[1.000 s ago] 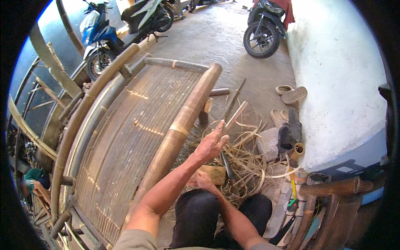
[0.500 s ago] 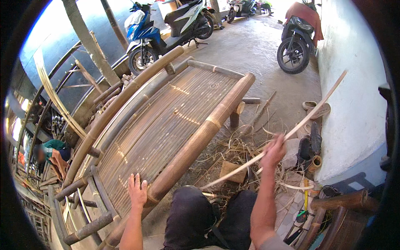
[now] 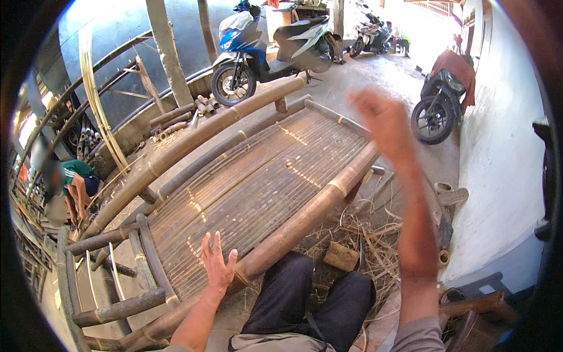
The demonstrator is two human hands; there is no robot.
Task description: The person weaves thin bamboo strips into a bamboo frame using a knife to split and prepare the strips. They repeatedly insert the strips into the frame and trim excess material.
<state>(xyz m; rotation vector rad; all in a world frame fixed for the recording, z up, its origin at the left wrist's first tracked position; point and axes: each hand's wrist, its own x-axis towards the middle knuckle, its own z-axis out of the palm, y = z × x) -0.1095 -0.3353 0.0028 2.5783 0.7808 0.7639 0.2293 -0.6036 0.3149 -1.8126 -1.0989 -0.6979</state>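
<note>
A long bamboo bench (image 3: 258,193) with a slatted seat lies slantwise in front of me. My left hand (image 3: 218,264) is at its near edge, fingers spread and holding nothing, beside the thick front rail (image 3: 299,226). I cannot tell whether it rests on the slats or hovers just above them. My right hand (image 3: 384,126) is raised beyond the far right end of the bench, blurred by motion. Its fingers look bent, but no strip can be made out in it.
Bamboo shavings (image 3: 375,246) and a wooden block (image 3: 341,256) lie on the floor right of the bench. Motorbikes, one blue and white (image 3: 240,64), one dark (image 3: 437,108), stand farther back. At left a person in a green shirt (image 3: 79,176) bends over. A white wall (image 3: 504,164) runs along the right.
My right hand has swung up and forward; the long pale bamboo strip it held no longer shows. My left hand has lifted its fingers slightly. The whole view has shifted.
</note>
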